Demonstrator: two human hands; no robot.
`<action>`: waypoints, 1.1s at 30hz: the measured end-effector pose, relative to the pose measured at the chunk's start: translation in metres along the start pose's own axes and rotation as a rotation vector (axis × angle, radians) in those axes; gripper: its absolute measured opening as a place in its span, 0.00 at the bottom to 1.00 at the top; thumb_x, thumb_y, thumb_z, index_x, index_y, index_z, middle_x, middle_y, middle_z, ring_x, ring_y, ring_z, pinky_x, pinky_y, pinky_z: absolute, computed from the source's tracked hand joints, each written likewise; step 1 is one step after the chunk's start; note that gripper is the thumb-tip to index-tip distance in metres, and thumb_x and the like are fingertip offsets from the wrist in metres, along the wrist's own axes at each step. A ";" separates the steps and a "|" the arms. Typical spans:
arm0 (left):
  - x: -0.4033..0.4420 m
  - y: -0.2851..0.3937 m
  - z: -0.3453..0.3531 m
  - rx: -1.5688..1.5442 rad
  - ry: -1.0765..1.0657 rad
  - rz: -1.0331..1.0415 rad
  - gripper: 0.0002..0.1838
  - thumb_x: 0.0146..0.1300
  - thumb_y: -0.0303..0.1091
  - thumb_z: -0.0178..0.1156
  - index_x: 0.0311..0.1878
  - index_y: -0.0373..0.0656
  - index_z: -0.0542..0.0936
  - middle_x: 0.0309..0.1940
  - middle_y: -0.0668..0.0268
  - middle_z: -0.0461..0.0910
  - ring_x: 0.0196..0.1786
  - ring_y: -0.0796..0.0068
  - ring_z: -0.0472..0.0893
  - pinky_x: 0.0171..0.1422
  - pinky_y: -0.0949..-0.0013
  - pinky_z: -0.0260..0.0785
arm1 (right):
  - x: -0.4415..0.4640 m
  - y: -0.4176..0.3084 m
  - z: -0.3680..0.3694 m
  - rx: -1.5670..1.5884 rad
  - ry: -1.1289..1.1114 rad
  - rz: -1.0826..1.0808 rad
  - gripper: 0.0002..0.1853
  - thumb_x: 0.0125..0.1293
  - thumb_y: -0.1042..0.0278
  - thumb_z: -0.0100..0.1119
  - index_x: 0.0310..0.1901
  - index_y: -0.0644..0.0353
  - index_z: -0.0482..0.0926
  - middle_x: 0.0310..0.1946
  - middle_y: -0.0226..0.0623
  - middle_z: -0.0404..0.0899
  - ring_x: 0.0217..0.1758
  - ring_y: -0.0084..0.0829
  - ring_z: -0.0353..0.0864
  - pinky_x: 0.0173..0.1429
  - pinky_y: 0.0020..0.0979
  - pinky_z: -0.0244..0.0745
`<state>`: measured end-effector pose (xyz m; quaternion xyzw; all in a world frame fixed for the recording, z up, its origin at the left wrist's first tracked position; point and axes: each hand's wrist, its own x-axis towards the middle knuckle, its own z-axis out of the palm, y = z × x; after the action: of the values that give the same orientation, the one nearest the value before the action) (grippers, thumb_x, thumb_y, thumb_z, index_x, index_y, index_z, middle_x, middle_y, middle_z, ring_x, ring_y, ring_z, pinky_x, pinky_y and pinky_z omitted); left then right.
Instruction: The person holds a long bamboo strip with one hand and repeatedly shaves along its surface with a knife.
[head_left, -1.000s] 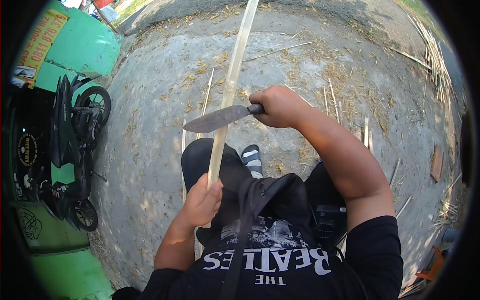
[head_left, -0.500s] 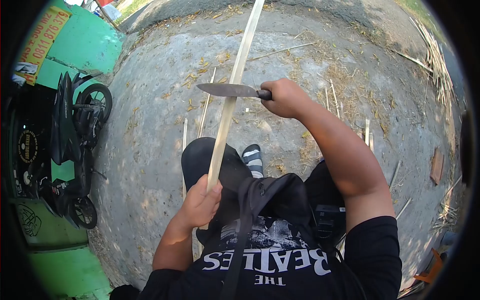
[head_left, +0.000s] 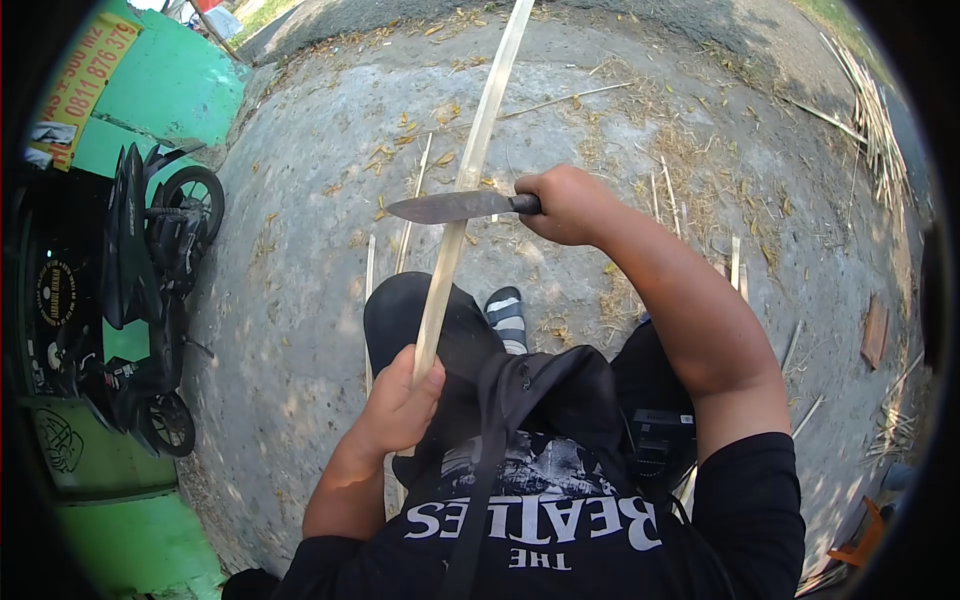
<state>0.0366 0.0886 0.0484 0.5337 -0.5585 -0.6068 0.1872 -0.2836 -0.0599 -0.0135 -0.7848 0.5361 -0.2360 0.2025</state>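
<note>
A long, pale bamboo strip point(head_left: 486, 115) runs from near my body up past the top of the view. My left hand point(head_left: 402, 402) is closed around its near end. In my right hand point(head_left: 568, 205) is the dark handle of a large knife point(head_left: 447, 208), gripped in a fist. The broad blade lies crosswise over the strip, its tip pointing left, and appears to touch it partway along. My fingers hide most of the handle and the strip's near end.
Several thin strips point(head_left: 414, 205) and shavings lie on the concrete ground point(head_left: 300, 200). A bundle of strips point(head_left: 875, 130) is at the far right, above a brown wood block point(head_left: 875, 330). A black motorcycle point(head_left: 165, 300) stands at left by a green wall point(head_left: 170, 80).
The knife has slid a short way along the strip toward my body, its blade tilting slightly. My left hand keeps its hold on the strip with barely any movement.
</note>
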 end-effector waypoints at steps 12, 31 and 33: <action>-0.003 0.002 0.001 -0.067 -0.059 0.024 0.14 0.80 0.43 0.57 0.46 0.41 0.72 0.24 0.75 0.72 0.23 0.87 0.70 0.27 0.78 0.63 | -0.002 -0.015 0.001 0.028 0.035 -0.094 0.07 0.60 0.63 0.68 0.34 0.55 0.81 0.26 0.47 0.82 0.36 0.55 0.84 0.41 0.53 0.77; -0.015 -0.016 -0.014 0.168 0.101 0.062 0.14 0.80 0.41 0.58 0.50 0.38 0.76 0.27 0.75 0.75 0.25 0.88 0.70 0.28 0.76 0.63 | -0.004 -0.005 -0.022 0.171 -0.156 0.053 0.16 0.67 0.52 0.68 0.43 0.58 0.84 0.33 0.49 0.85 0.41 0.53 0.86 0.47 0.49 0.78; -0.027 -0.027 -0.021 0.132 0.137 0.003 0.15 0.80 0.42 0.58 0.50 0.37 0.76 0.27 0.75 0.75 0.26 0.87 0.71 0.29 0.76 0.64 | -0.006 -0.013 -0.029 0.205 -0.232 0.037 0.19 0.66 0.50 0.69 0.43 0.60 0.83 0.33 0.49 0.85 0.41 0.52 0.86 0.46 0.48 0.78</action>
<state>0.0746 0.1086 0.0400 0.5841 -0.5839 -0.5307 0.1903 -0.2935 -0.0515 0.0163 -0.7721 0.4965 -0.1932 0.3464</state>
